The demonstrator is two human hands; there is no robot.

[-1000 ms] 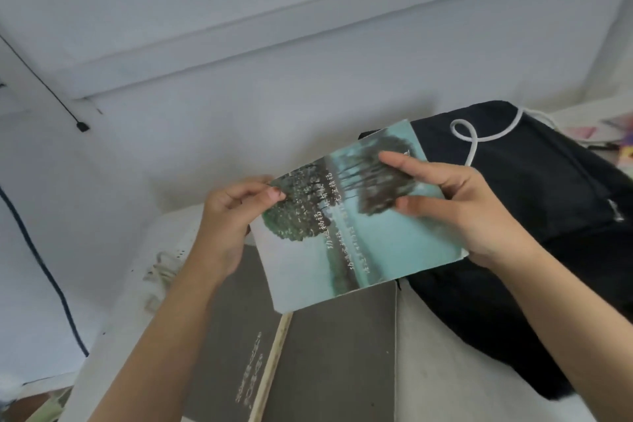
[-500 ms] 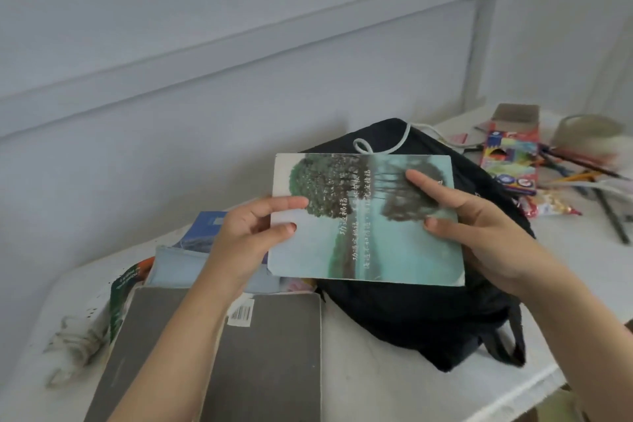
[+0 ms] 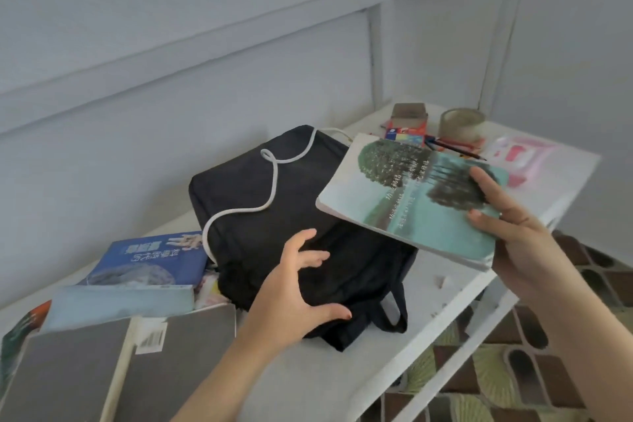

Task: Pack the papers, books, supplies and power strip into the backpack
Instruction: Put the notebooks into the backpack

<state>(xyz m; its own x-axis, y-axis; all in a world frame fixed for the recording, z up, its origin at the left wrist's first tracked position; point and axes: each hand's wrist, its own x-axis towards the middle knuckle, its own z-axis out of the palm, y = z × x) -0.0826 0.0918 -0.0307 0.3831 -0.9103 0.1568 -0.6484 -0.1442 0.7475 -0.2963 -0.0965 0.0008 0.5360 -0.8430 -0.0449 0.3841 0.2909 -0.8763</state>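
Backpack [image 3: 274, 216] flat on white table [image 3: 325, 384] — left hand [image 3: 294, 298] on it, fingers spread. Right hand [image 3: 513, 226] pinches teal book [image 3: 411, 202] above backpack's right edge — thumb on cover.

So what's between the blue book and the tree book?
The black backpack, with a white cord across it and the left hand over it, in the head view.

1. Soft, even, cool bluish light; moderately bright.
2. Faint soft shadow beneath the backpack [image 3: 260, 216] on the white desk [image 3: 308, 384].
3. Slightly blurred throughout; straight lines on the wall [image 3: 171, 27] bend toward the edges.
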